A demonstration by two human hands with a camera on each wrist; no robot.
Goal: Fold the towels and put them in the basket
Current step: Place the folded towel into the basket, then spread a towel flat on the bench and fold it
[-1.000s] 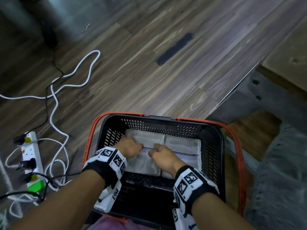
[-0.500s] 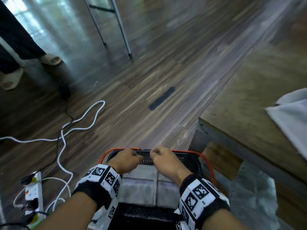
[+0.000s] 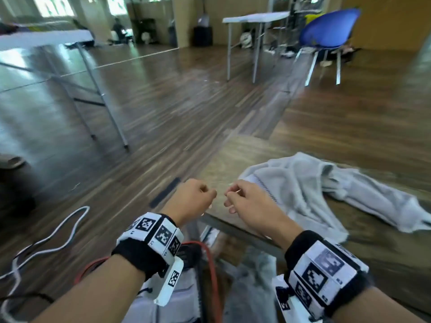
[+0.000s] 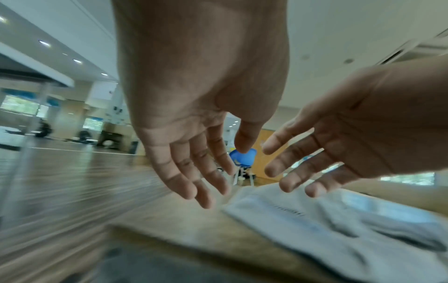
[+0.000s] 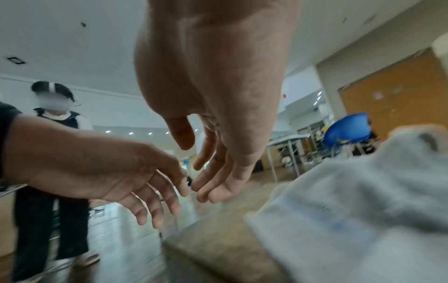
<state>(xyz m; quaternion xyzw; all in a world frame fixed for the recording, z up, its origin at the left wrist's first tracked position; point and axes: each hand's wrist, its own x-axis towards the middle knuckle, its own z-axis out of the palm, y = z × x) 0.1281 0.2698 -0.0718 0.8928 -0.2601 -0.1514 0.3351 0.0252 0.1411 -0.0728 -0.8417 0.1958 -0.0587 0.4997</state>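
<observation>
A crumpled grey-white towel [image 3: 303, 183] lies spread on the wooden table [image 3: 349, 127]. It also shows in the wrist views as a blurred towel [image 4: 339, 229] and towel [image 5: 363, 201]. My left hand [image 3: 196, 199] and right hand [image 3: 242, 201] hover side by side at the table's near-left corner, the right one just short of the towel's edge. In the wrist views the left hand [image 4: 208, 168] and right hand [image 5: 213, 162] have relaxed, spread fingers and hold nothing. The basket's red handle [image 3: 210, 264] peeks out below my wrists; most of the basket is hidden by my arms.
A white cable [image 3: 58, 234] snakes over the wood floor at left. Folding table legs [image 3: 105, 108] stand at far left, and a blue chair [image 3: 326, 31] and a white table [image 3: 254, 17] at the back. A person [image 5: 55, 153] stands to the left.
Both hands have left the folded towels in the basket and risen to table height. The head view swung up from the basket to the table and the loose towel.
</observation>
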